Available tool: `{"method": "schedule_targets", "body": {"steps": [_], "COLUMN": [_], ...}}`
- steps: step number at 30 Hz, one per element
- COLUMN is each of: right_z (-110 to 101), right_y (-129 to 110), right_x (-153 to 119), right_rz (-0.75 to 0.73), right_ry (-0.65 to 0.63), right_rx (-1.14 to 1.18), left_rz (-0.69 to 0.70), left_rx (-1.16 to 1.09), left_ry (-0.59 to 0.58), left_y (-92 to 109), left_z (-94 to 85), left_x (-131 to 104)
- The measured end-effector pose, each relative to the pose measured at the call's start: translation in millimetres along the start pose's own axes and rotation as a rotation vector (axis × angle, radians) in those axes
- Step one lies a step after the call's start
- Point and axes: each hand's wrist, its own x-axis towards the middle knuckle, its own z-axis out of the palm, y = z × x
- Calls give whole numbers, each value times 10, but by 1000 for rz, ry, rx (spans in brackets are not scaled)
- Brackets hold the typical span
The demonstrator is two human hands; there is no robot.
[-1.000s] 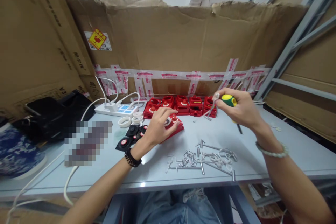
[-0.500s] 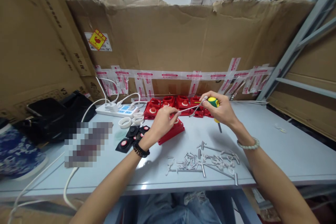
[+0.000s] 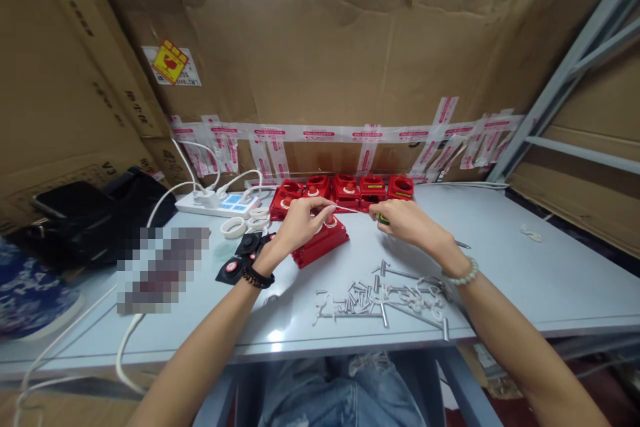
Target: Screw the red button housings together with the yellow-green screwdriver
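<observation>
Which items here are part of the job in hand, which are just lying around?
In hand:
left hand and right hand, pinching a thin metal rod
screwdriver, in right hand
red housing
screw pile

Lying about:
power strip
black bag
tape rolls

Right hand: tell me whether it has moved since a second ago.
Yes. The right hand has come left and down, from beside the rightmost of the red housings to the red unit.
</observation>
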Motion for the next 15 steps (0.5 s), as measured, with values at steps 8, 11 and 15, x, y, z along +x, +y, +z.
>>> {"method": "schedule_targets", "body": {"steps": [8,11,15], "right_z": [93,29,-34], "right_y": [-3,-83,-213], "right_x": [17,15,-13], "right_rz": [32,-26,-169], "right_ry": [-30,75,214], "right_rx": [70,314,663], "left_rz": [-20,-8,-29], "left_rx": [-128,-187,-356], "left_ry": [-57,-89,-183], "left_y": [24,39,97], "left_z": [56,88,103], "left_x": [-17,-26,-37]}}
